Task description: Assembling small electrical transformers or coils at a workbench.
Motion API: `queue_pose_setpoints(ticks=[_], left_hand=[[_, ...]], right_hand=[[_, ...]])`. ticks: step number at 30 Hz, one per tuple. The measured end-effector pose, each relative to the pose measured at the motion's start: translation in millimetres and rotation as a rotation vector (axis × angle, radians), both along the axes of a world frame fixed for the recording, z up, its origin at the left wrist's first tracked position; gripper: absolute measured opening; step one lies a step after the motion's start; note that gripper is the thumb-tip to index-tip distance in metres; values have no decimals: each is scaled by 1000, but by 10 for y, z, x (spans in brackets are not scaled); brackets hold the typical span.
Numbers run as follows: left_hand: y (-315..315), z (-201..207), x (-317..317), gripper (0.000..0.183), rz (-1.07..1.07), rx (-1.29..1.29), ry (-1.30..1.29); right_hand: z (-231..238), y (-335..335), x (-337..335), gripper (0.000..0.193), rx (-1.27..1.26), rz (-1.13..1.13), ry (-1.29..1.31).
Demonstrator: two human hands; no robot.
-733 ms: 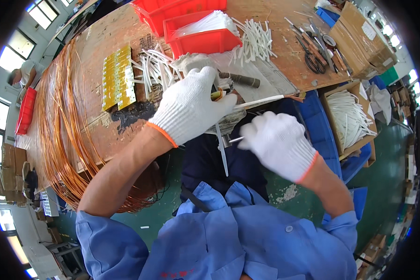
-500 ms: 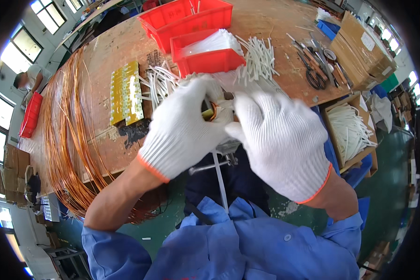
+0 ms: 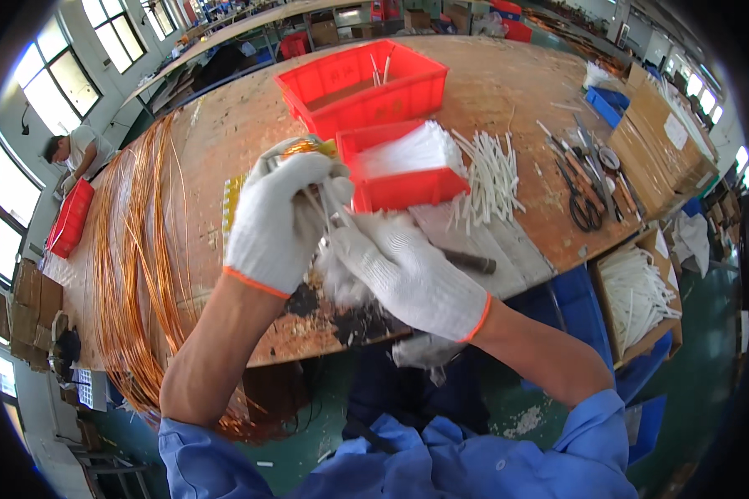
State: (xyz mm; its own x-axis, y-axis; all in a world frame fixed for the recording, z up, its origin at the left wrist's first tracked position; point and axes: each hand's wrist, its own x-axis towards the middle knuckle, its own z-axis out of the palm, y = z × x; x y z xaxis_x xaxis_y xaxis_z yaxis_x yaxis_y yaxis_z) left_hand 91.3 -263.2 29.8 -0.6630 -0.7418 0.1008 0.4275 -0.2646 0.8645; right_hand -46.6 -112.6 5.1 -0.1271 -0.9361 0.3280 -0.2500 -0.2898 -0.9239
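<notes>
Item: copper-wound coil, 11 o'clock above desk; left hand, grip closed round it. White strips below; right hand, grip narrow, pinch I cannot tell. Step, I judge: arranging strips; next move calls for steady left hold.

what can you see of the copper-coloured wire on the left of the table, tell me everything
The copper-coloured wire is a loose bundle of many long, thin, shiny, metallic-looking strands. It lies in gentle curves along the left part of the worn wooden tabletop, with a few strays, then droops over the near edge, partly hidden behind the left forearm. Neither the left hand nor the right hand holds it.
</notes>
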Motion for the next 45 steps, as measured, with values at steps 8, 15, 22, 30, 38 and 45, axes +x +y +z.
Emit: queue_pose_setpoints(ticks=[8,15,22,30,38,45], left_hand=[[-1679,-491,-1134,48,639,-1376,-919],[-2648,-1073,-1087,40,372,-1357,-953],[-2521,-907,-612,44,90,-1217,-823],[-1520,-589,918,71,-64,-1161,-1293],[-323,-1523,1382,75,22,-1680,-1493],[-73,-1434,1298,68,364,-1186,-1373]], right_hand=[[238,-1662,-1113,35,49,-292,-108],[39,-3063,-1943,27,208,-284,788],[-144,-3501,-1958,34,148,-177,880],[-156,-940,-1130,29,-428,-315,842],[-145,1267,-242,17,104,131,331],[-1478,1812,499,55,725,-38,-737]])
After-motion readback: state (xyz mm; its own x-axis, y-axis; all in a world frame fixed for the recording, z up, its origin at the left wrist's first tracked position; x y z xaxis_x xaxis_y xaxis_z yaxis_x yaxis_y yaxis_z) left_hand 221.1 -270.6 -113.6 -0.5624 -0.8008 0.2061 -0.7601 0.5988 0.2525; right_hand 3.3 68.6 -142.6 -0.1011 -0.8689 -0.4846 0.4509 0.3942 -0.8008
